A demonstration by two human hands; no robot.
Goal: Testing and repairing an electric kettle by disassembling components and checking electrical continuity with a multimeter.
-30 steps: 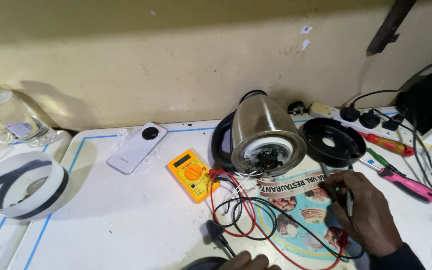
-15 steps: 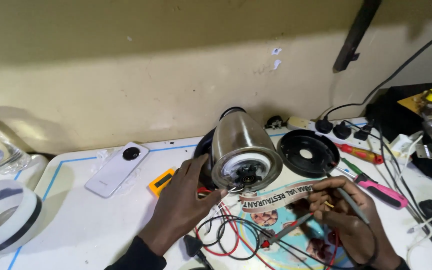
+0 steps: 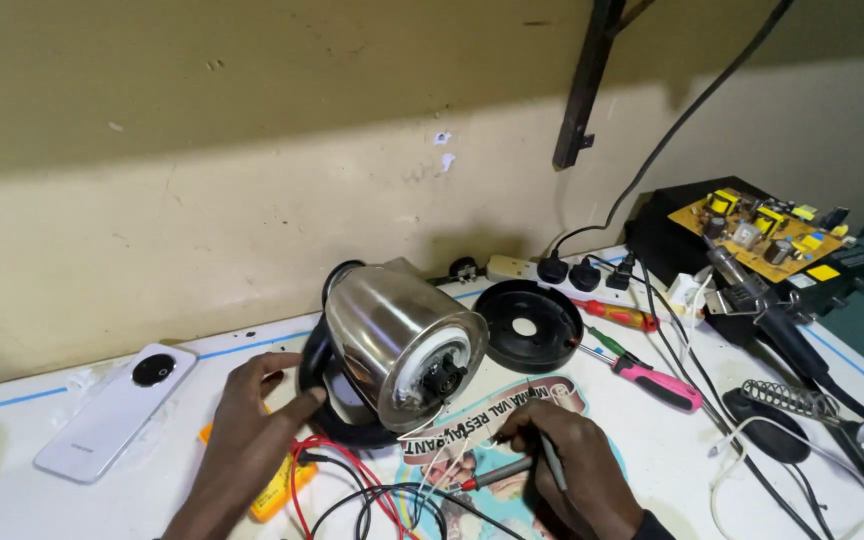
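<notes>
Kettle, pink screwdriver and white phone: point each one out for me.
Kettle (image 3: 392, 335), head view, on its steel side.
Pink screwdriver (image 3: 664, 385), head view, on its pink handle.
White phone (image 3: 117, 412), head view, on its back.

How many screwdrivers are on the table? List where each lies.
2. A red-handled screwdriver lies right of the round black base; a pink-handled screwdriver lies just nearer. Others may be hidden.

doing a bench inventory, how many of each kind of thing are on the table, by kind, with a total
kettle body: 1
kettle base: 1
screwdrivers, red handle and pink handle: 2
phone: 1
yellow multimeter: 1
test probes, both in the right hand: 2
power strip: 1
circuit board: 1
Total: 10
</notes>
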